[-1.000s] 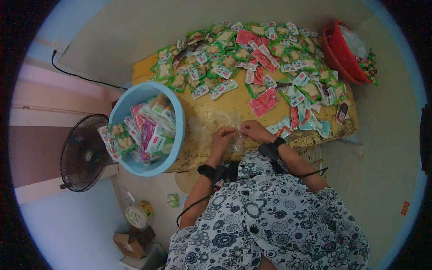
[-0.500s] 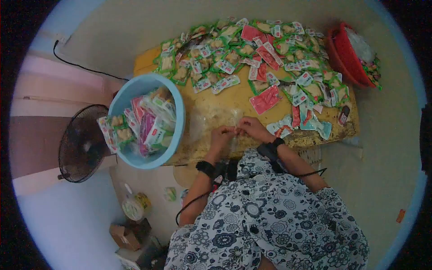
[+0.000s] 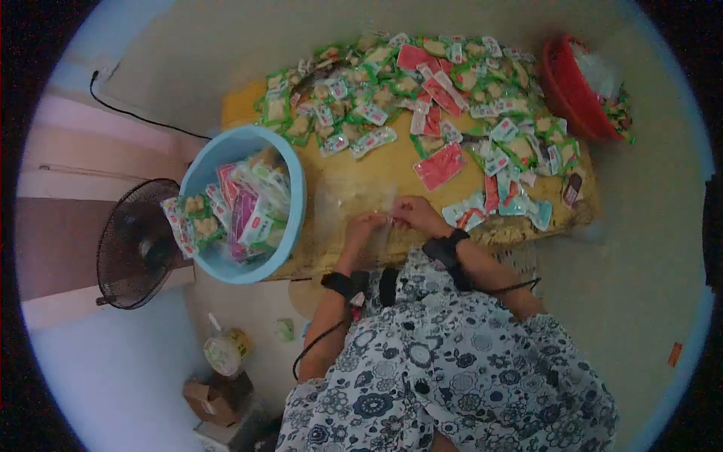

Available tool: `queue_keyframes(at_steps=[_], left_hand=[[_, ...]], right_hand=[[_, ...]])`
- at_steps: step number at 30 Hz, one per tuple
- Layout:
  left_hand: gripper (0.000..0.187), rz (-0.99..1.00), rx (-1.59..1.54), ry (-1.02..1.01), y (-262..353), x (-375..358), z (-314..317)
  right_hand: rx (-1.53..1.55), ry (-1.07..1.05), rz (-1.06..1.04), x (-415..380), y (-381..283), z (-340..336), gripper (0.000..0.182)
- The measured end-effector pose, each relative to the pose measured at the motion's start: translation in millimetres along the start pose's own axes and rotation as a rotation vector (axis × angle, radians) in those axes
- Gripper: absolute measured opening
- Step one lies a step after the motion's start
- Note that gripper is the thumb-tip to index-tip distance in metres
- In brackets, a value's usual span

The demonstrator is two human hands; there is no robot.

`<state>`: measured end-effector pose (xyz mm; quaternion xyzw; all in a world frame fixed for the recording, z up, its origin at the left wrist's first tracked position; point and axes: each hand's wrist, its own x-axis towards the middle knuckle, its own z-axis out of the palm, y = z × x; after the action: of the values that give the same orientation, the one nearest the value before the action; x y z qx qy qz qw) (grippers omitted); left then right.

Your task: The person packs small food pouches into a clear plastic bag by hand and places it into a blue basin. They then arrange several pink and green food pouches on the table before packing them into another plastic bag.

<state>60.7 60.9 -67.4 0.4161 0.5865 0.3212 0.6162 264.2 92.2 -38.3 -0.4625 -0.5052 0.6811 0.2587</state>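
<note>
A clear plastic bag [image 3: 340, 202] lies partly over the yellow table [image 3: 320, 166] in front of me. My left hand [image 3: 363, 226] pinches its edge, fingers closed. Right beside it, my right hand [image 3: 419, 215] is also closed on the bag, and the fingertips of both hands meet. Exactly how the plastic sits between the fingers is too faint to make out. Close to my right hand lie white-and-blue food packets [image 3: 468, 211] and a flat red packet [image 3: 440, 166]. A heap of green-edged snack packets [image 3: 373, 94] spreads across the far side.
To the left stands a blue basin [image 3: 300, 203] filled with mixed packets, beside a black fan [image 3: 139, 245]. A red basin [image 3: 566, 94] tilts at the table's far right. On the floor are a tub [image 3: 227, 352] and a cardboard box [image 3: 211, 403].
The view has shifted slightly. Both hands stay together on the plastic bag, which now looks more spread out to the left across the table.
</note>
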Motion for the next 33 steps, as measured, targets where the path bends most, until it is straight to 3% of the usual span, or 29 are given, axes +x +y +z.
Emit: queue_keyframes(at_steps=[2,5,7,9,11,14,17,20,23,26,29,31,33], left_hand=[[0.015,0.078,0.121,-0.005,26,-24,-2],[0.015,-0.017,-0.173,0.072,22,-28,1],[0.014,0.363,0.262,0.128,8,-22,-5],[0.011,0.392,0.302,0.187,-5,-15,-10],[0.009,0.042,-0.037,0.204,-10,-8,1],[0.009,0.141,-0.204,0.178,-3,-14,9],[0.007,0.295,-0.124,0.282,-26,-4,0],[0.006,0.402,-0.253,0.173,-15,-15,2],[0.007,0.272,-0.228,0.216,18,-33,13],[0.013,0.338,0.085,0.151,20,-30,6],[0.017,0.455,0.185,0.124,28,-36,8],[0.018,0.427,0.128,0.123,21,-32,8],[0.019,0.383,0.132,0.122,12,-26,3]], right_hand=[[0.027,0.014,0.006,-6,7,5,0.014],[-0.014,0.051,0.062,-6,21,-6,0.013],[-0.06,0.081,0.088,-10,25,-8,0.014],[-0.188,0.112,0.048,-11,28,-9,0.015],[-0.395,0.154,-0.038,-8,33,-14,0.018],[-0.443,0.134,0.052,-10,19,-12,0.021],[-0.252,0.176,0.031,-7,29,-7,0.022],[-0.235,0.19,0.101,-11,21,-8,0.021],[-0.032,0.144,-0.094,-8,39,-12,0.017],[-0.042,0.306,-0.168,-29,-3,-17,0.013],[-0.133,0.581,-0.197,-35,-4,-57,0.007],[0.009,0.75,-0.563,-21,36,-107,0.011],[-0.138,1.024,-0.383,-42,27,-139,0.014]])
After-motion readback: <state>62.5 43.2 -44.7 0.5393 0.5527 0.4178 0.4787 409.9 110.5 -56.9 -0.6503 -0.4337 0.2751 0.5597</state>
